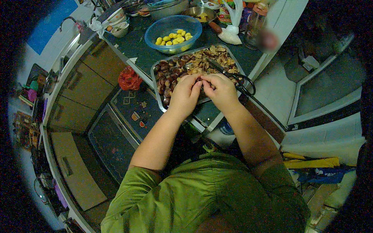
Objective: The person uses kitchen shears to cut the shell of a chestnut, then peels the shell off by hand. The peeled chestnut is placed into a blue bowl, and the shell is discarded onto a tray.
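My left hand (185, 91) and my right hand (221, 88) meet above the near side of a clear plastic tray (154, 76). Between their fingertips they grip a small dark brown chestnut (199, 79), mostly hidden by the fingers. Unpeeled brown chestnuts (164, 70) fill the tray's left part, and a heap of peeled-off shells (214, 55) covers its right part. Black-handled scissors (247, 84) lie across the tray's right edge, blades over the shells. Beyond the tray, a blue translucent bowl (149, 36) holds several peeled yellow chestnuts (174, 38).
Behind stand a metal bowl (188, 12) with yellowish pieces, a knotted bag of white grains (230, 35) and a lidded clear jar (253, 27). Small stacked bowls (119, 29) are at the counter's left. A red plastic bag (129, 78) hangs beside the counter edge.
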`<state>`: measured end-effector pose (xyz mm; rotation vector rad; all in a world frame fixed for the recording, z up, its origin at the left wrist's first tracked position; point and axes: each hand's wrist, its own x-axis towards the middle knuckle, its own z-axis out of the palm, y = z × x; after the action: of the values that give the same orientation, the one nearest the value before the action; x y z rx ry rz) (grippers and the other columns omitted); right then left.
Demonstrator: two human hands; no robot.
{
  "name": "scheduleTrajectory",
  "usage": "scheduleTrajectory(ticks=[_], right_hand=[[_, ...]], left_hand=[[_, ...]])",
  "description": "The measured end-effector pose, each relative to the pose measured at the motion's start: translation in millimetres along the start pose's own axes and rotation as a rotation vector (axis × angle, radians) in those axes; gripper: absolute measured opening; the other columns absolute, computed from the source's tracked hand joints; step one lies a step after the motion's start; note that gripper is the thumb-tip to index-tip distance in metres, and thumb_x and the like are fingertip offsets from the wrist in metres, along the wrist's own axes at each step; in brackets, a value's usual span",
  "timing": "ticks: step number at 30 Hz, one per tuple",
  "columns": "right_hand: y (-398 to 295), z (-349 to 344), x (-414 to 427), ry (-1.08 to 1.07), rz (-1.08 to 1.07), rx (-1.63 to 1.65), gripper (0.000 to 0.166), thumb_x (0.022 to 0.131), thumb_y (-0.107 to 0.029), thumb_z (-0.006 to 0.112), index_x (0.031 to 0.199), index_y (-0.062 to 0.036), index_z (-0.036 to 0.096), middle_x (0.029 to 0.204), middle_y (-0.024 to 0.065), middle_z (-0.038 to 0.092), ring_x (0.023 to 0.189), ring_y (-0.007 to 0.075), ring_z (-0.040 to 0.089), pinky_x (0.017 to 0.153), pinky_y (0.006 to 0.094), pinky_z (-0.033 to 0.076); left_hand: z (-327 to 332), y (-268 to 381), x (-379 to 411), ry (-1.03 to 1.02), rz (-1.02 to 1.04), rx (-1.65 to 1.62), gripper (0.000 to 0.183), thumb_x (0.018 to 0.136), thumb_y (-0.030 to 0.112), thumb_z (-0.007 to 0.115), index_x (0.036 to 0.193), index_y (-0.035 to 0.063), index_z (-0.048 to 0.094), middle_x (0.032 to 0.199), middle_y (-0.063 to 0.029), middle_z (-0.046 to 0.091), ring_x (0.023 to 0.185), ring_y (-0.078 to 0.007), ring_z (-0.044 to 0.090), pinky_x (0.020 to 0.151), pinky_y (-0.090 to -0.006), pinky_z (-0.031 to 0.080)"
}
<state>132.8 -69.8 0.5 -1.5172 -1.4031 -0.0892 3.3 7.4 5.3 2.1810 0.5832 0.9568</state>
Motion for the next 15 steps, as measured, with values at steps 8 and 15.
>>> scheduleTrajectory(ticks=[8,15], right_hand=[[-2.5,-1.0,0.6,-0.036,0.045,-0.048,0.013,0.077,-0.013,0.064,0.088,-0.0057,0.066,0.086,0.0123,0.065,0.081,0.0312,0.062,0.073,0.0393,0.051],[-4.5,0.2,-0.6,-0.016,0.085,-0.071,0.012,0.077,-0.013,0.063,0.087,-0.0062,0.065,0.087,0.0122,0.065,0.081,0.0313,0.062,0.074,0.0397,0.051]], left_hand=[[-1.9,4.9,0.9,-0.023,0.000,0.034,0.024,0.087,0.013,0.053,0.105,-0.0007,0.059,0.100,-0.0192,0.061,0.095,-0.0349,0.057,0.084,-0.0386,0.045],[0.1,7.2,1.0,-0.015,-0.021,0.012,0.022,0.085,0.013,0.056,0.104,0.0015,0.061,0.094,-0.0161,0.062,0.092,-0.0324,0.057,0.084,-0.0373,0.044]])
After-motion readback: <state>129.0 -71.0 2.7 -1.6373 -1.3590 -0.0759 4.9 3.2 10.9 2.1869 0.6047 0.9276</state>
